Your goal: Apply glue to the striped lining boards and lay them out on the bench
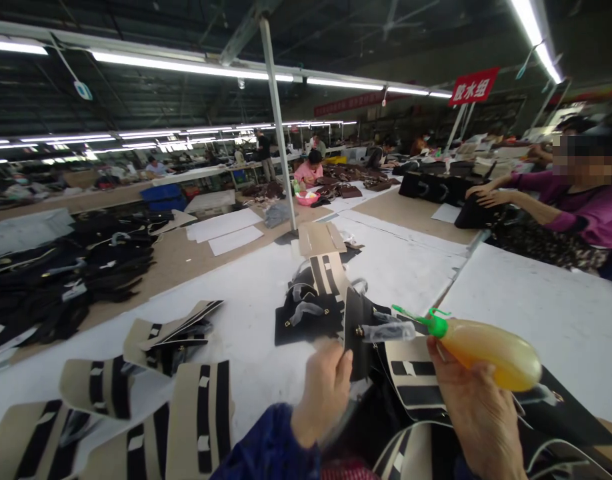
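Note:
In my right hand (479, 410) is a squeeze bottle (496, 353) of amber liquid, lying on its side, its green nozzle pointing left. My left hand (325, 387), slightly blurred, pinches the lower edge of a black bag panel (356, 327) that stands upright. A plastic-wrapped handle (389, 332) sticks out from that panel. Just behind it, another black panel with a wrapped handle (306, 311) lies on the white table surface (256, 287). Beige panels with black strips (413, 373) lie beneath and between my hands.
Several beige-and-black panels (199, 413) are spread at the front left. Black pieces are heaped (61, 287) farther left. A metal post (279, 127) rises behind the table. At right, a co-worker in a purple top (593, 213) handles a black piece (479, 210).

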### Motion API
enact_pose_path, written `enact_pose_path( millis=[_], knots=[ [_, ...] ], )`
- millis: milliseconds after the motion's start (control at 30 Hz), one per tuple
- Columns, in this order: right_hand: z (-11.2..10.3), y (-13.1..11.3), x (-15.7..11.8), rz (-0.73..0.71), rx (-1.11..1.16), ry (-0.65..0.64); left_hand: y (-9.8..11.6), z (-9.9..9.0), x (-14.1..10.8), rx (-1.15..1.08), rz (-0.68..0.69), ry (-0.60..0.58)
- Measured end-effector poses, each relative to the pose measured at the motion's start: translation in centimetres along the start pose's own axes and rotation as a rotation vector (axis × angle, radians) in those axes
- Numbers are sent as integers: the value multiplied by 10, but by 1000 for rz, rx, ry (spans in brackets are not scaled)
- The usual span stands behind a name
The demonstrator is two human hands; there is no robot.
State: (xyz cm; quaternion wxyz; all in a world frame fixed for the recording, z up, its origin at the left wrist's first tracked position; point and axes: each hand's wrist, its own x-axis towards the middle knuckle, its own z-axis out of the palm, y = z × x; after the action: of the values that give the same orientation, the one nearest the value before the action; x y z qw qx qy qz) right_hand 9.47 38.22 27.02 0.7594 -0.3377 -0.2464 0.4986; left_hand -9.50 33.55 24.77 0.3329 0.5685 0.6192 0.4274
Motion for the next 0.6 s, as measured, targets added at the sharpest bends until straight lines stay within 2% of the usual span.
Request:
enact_pose_path(
  millis=[67,100,167,233,300,367,433,533,600],
  knots=[
    [4,-1,-2,9,16,-11,18,-16,-16,197,182,80],
    [6,-1,-4,17,22,-21,22,-16,-22,299,229,90],
    [10,1,-6,44,25,-36,17,-4,-29,439,235,51],
    [12,6,-9,89,15,-54,-4,16,-31,427,170,-52],
    [12,12,-12,119,2,-73,-36,31,-33,358,127,-155],
    [11,19,-16,142,-12,-98,-71,32,-41,288,43,-190],
    [9,24,-20,160,-22,-118,-103,19,-53,256,-97,-73],
    [6,30,-25,192,-28,-129,-145,-13,-77,235,-361,251],
    [5,34,-26,227,-23,-116,-168,-29,-92,172,-548,395]
  ],
)
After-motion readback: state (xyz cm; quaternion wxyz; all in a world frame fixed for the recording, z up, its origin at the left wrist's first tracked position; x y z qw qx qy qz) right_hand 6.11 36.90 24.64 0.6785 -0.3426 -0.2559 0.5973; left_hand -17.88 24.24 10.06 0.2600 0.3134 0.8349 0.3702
